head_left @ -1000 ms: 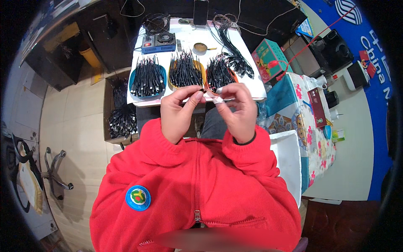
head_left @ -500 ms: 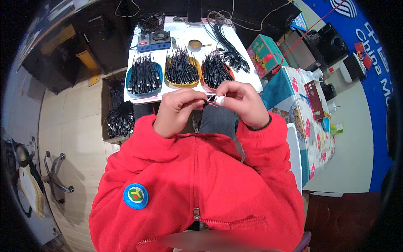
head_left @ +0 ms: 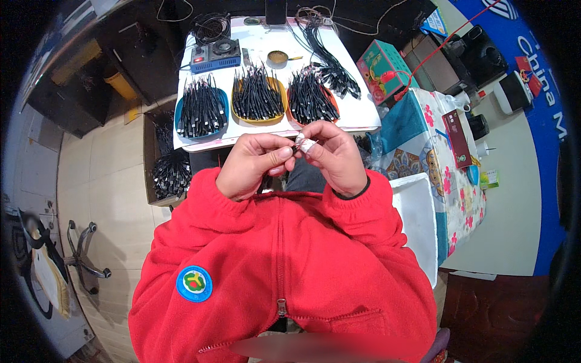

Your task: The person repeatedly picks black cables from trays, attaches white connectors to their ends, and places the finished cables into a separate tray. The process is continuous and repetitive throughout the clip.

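Observation:
Just beyond the front edge of the white table [head_left: 254,138], my two hands meet over my lap. My left hand [head_left: 254,164] is closed, pinching a short black cable [head_left: 295,149] between thumb and fingers. At its end, thin stripped wires [head_left: 300,143] show, and my right hand [head_left: 338,158] pinches them. White wrapping covers the tips of my right thumb and a finger. The fingers hide most of the cable. Behind them stand a blue tray [head_left: 226,115], a yellow tray [head_left: 282,111] and an orange-red tray [head_left: 336,109], each heaped with black cables.
On the table sit a blue box-shaped heater [head_left: 215,56], a small round pan [head_left: 277,57] and a cable bundle [head_left: 339,81]. A cardboard box [head_left: 149,160] of cables stands left. At right are a white foam box [head_left: 417,212] and a flowered tablecloth [head_left: 451,206].
My hands have drawn closer together; the right one moved left and its fingers now overlap the left fingertips at the wires. The view has shifted slightly.

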